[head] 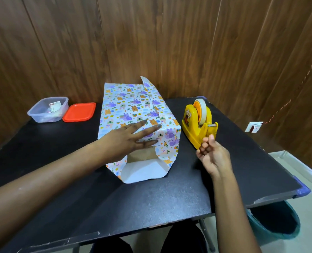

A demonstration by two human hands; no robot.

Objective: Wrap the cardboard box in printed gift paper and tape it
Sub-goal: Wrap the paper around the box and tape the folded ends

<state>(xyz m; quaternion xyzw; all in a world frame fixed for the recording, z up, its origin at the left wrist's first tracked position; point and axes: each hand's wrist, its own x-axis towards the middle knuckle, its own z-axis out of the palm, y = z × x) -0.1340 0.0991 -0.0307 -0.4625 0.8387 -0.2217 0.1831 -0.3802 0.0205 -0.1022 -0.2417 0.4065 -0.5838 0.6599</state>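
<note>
The cardboard box (pixel 142 155) lies in the middle of the black table, wrapped around its sides in white gift paper (pixel 131 105) printed with purple and orange animals. Its near end is open, showing brown cardboard between loose paper flaps. My left hand (pixel 131 138) lies flat on the top of the wrapped box near the paper seam, fingers straight and spread. My right hand (pixel 210 152) is just in front of the yellow tape dispenser (pixel 197 123), its fingers curled and pinching together below the cutter, seemingly on the tape end; the strip itself is hard to make out.
At the back left stand a clear plastic tub (pixel 47 110) with small items and its orange lid (pixel 79 112) beside it. The black table (pixel 151 198) ends close to me and on the right. A teal bin (pixel 277 223) sits on the floor at the lower right. Wooden panels close the back.
</note>
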